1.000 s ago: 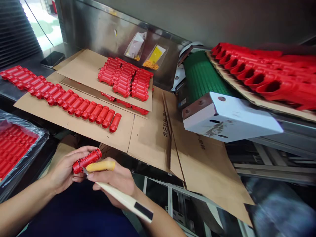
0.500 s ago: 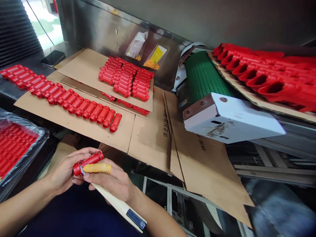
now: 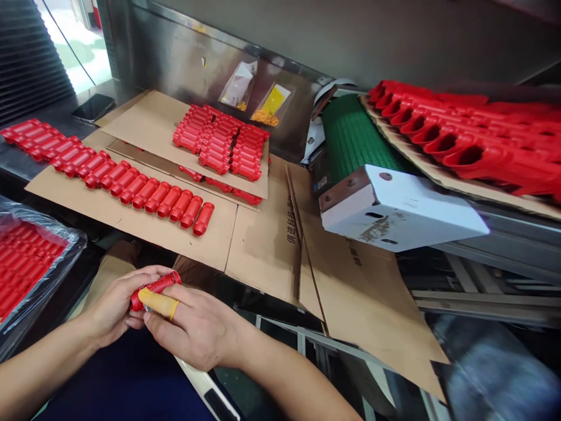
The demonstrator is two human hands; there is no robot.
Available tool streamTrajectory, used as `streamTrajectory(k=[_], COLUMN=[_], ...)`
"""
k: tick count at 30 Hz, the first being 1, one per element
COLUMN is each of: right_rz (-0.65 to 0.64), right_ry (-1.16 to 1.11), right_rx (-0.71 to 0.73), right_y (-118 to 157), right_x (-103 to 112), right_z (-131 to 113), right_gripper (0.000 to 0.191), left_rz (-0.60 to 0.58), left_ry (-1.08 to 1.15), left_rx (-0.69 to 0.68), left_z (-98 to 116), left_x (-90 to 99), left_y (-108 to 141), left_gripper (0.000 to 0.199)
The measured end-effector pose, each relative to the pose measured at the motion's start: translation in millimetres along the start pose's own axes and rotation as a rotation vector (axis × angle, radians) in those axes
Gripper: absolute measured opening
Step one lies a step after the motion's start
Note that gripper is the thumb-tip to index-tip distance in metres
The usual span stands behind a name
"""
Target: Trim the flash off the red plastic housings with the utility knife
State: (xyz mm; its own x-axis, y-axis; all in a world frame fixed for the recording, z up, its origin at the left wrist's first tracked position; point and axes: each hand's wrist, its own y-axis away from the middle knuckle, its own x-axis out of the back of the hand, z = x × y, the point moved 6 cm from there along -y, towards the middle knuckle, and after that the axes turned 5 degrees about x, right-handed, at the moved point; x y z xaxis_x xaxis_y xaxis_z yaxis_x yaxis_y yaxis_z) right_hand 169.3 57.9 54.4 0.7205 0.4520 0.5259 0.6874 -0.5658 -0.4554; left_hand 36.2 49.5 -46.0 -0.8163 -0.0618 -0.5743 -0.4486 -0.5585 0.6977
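Our left hand (image 3: pixel 114 304) grips red cylinder (image 3: pixel 163 283) above lap, off near edge of bench (image 3: pixel 26 169). Our right hand (image 3: pixel 197 327), yellow cover (image 3: pixel 161 303) on one finger, closes around pale-handled tool (image 3: pixel 199 379), its tip hidden; covered finger touches cylinder. Row of red cylinders (image 3: pixel 145 193) runs from bench's left end along cardboard at near edge. Plastic-lined bin (image 3: pixel 75 241) of red parts sits left, below bench.

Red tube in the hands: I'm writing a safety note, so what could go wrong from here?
The pale-handled tool in the right hand might slip off the red tube toward the left hand, whose fingers look bare. The row of similar tubes lies loose on the cardboard; a bumped one could roll off the front edge.
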Motion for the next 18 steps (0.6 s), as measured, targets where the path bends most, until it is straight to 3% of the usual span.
streamTrajectory(k=[2, 6, 9, 13, 15, 18], right_rz=[0.034, 0.027, 0.162, 0.493, 0.588, 0.648], right_ry=[-0.055, -0.5, -0.698, -0.293, -0.084, 0.043], right_rx=[0.007, 0.035, -0.038, -0.227, -0.269, -0.215], right_y=[0.6, 9.0, 16.8, 35.2, 43.5, 46.2], right_x=[1.5, -2.2, 4.1, 23.3, 25.5, 15.7], right_z=[-2.4, -11.3, -7.1, 10.5, 13.9, 13.4], right_gripper=[0.026, 0.019, 0.016, 0.015, 0.016, 0.022], left_rz=[0.036, -0.035, -0.065, -0.021, -0.008, 0.04], left_ry=[-0.013, 0.019, 0.053, 0.031, -0.004, -0.076], left_rx=[-0.024, -0.004, -0.007, -0.135, -0.261, -0.485], left_z=[2.1, 5.1, 7.7, 14.0, 18.9, 26.7], left_x=[1.3, -5.4, -7.0, -2.5, -1.3, -0.6], left_y=[0.1, 1.8, 3.4, 5.6, 8.2, 16.4], left_gripper=[0.031, 0.041, 0.05, 0.054, 0.055, 0.047])
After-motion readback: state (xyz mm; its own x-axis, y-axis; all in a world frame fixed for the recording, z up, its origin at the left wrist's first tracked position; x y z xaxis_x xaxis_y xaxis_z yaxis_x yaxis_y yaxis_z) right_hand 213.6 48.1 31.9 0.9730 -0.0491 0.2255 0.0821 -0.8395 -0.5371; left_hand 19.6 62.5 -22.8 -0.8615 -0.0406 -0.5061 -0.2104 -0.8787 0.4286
